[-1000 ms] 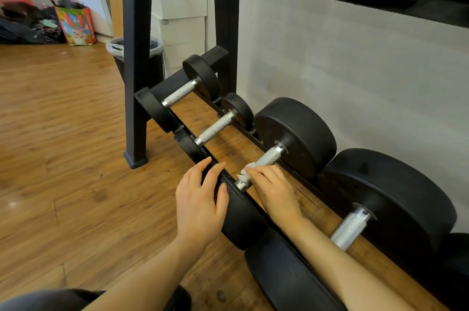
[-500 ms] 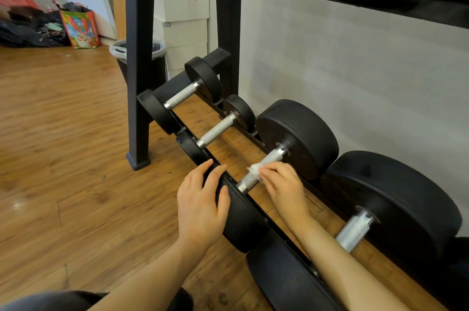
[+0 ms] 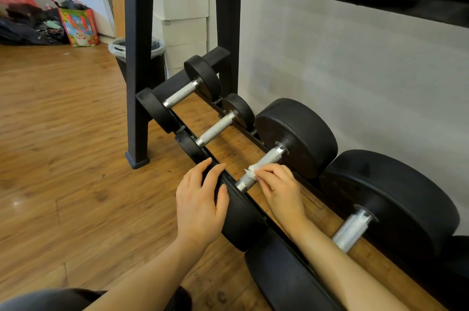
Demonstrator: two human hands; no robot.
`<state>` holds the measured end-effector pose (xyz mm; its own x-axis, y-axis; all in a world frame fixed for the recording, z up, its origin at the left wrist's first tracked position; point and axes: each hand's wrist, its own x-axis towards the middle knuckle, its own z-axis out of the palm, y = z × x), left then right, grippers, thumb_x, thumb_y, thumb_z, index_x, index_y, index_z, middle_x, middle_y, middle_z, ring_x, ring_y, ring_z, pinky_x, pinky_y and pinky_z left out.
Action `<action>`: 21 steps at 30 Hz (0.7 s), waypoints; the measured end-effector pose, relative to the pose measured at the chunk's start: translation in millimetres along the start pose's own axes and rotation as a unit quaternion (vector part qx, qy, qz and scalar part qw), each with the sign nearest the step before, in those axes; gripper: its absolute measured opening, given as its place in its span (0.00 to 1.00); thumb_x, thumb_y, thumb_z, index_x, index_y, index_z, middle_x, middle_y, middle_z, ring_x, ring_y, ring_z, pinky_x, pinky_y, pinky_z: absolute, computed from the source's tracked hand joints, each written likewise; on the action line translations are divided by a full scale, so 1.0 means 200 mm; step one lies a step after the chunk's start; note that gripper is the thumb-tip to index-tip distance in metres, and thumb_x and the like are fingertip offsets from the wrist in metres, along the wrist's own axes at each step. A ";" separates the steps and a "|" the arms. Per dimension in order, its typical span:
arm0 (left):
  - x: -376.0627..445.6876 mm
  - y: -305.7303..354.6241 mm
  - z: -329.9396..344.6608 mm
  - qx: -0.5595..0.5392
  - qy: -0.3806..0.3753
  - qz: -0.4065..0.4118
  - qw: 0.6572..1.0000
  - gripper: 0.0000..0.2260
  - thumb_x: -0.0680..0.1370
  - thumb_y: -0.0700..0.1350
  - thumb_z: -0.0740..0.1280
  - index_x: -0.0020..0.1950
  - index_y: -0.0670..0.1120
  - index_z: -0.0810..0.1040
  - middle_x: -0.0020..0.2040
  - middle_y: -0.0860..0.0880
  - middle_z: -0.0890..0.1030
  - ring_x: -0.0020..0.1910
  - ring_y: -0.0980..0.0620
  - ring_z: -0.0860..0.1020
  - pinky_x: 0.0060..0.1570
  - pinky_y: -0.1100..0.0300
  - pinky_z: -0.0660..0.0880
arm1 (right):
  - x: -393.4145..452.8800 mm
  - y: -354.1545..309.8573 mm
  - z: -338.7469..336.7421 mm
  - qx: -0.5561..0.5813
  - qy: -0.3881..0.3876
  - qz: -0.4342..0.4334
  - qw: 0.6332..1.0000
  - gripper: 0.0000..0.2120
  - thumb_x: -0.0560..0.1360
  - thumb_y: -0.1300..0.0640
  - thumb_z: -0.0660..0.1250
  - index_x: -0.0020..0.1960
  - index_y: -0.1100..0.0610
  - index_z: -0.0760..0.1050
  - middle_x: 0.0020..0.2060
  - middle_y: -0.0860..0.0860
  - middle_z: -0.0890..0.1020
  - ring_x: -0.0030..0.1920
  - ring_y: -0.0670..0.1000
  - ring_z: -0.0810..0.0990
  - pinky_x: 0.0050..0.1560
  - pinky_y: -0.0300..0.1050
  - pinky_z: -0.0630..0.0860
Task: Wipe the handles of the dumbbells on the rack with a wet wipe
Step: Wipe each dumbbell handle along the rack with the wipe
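A lined bin [image 3: 119, 49], white boxes [image 3: 182, 21] and a colourful bag [image 3: 80, 27].

Soft, even daylight, perhaps from the far left, puts glare on the wooden floor [image 3: 15, 202], while wide-angle distortion bends the softly blurred edges.

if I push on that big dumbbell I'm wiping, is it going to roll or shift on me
Probably not sideways: the dumbbell sits across the rack rails. Its thick round heads look heavy and could turn in place, so the left hand resting on the near head likely steadies it.
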<state>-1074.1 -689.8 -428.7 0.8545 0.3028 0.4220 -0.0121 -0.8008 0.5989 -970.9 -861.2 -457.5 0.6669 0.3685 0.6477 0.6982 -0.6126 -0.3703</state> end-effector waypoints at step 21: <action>0.00 0.00 0.00 -0.009 0.000 0.005 1.000 0.22 0.79 0.54 0.54 0.69 0.50 0.74 0.70 0.49 0.72 0.70 0.49 0.68 0.68 0.50 0.61 | 0.00 -0.06 -0.03 0.146 0.012 0.188 0.971 0.08 0.75 0.63 0.69 0.53 0.53 0.79 0.47 0.40 0.76 0.47 0.41 0.77 0.46 0.33 0.76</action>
<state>-1074.1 -689.3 -428.5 0.8541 0.2945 0.4287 -0.0309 -0.7940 0.6071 -981.4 -858.4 -448.2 0.8850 0.1383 0.4446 0.4532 -0.4747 -0.7545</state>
